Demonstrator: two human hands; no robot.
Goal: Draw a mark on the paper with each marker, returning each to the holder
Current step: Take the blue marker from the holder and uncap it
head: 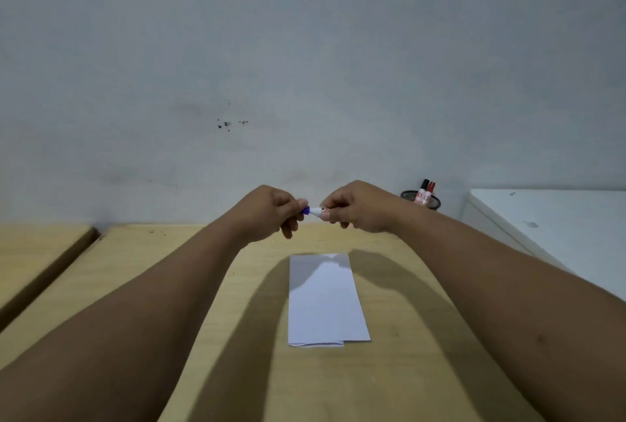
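Note:
Both my hands are raised above the far part of the wooden table (389, 370). Between them is a white marker (316, 211) with a blue cap (305, 210). My left hand (271, 211) pinches the blue cap and my right hand (355, 206) grips the white barrel. Whether the cap is on or partly off cannot be told. A folded white paper (325, 303) lies flat on the table below the hands, with no marks visible on it. A black mesh holder (434, 200) stands at the back right by the wall, holding a black-capped marker (422, 188) and a red-capped marker (430, 189).
A white cabinet or appliance top (548, 218) stands to the right of the table. A second wooden surface (34, 252) lies at the left, separated by a dark gap. A grey wall (305, 65) rises right behind the table.

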